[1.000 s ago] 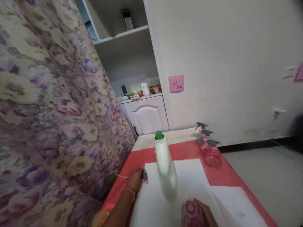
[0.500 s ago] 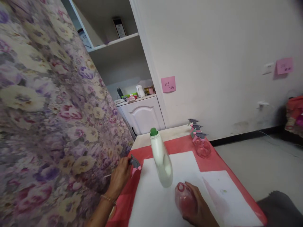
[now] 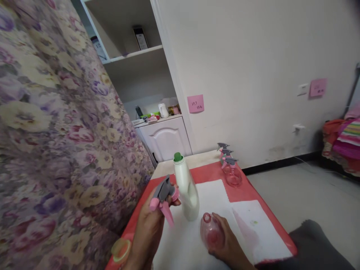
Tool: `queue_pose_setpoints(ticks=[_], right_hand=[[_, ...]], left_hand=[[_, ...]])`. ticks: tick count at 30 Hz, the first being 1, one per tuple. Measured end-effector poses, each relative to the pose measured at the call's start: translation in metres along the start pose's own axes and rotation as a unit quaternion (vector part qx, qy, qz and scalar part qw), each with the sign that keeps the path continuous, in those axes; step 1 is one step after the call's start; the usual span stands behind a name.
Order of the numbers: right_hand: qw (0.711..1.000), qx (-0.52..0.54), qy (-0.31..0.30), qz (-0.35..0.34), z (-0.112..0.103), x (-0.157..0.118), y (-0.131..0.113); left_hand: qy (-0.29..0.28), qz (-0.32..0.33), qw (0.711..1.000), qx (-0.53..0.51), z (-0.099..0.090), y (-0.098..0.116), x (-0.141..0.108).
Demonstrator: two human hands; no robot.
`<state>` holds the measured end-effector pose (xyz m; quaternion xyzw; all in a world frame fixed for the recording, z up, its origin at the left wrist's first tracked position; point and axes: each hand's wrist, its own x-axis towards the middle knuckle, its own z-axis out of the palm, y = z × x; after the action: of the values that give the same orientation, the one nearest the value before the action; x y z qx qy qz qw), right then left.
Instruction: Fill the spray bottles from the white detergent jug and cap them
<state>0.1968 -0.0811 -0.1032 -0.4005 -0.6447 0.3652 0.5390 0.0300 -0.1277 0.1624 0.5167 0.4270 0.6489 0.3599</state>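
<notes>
My left hand grips a grey and pink spray nozzle, held up over the left part of the white sheet. My right hand is wrapped around a see-through pink bottle whose neck is uncovered and points up. Between and beyond my hands stands a tall pale green jug with a green piece in its mouth. The nozzle and the pink bottle are apart.
Several spray bottles with grey triggers stand at the table's back right. A second white sheet with a damp stain lies to the right on the red cloth. A yellowish round container is beside my left forearm. A floral curtain hangs at left.
My left hand has lifted the spray nozzle from the table's left edge and brought it right, towards the jug. My right hand still holds the pink bottle. The view has shifted slightly right.
</notes>
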Motion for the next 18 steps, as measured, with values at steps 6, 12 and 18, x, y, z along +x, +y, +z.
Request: queue_pose_setpoints(ticks=[6, 12, 18], right_hand=[[1.0, 0.005, 0.005, -0.006, 0.001, 0.001, -0.001], [1.0, 0.01, -0.008, 0.002, -0.001, 0.002, -0.005], [1.0, 0.002, -0.01, -0.003, -0.001, 0.002, -0.005]], left_hand=[[-0.041, -0.033, 0.998, -0.035, 0.019, -0.018, -0.005], [-0.03, -0.038, 0.999, -0.023, 0.033, -0.033, 0.0], [-0.046, -0.058, 0.997, -0.031, 0.037, -0.05, -0.002]])
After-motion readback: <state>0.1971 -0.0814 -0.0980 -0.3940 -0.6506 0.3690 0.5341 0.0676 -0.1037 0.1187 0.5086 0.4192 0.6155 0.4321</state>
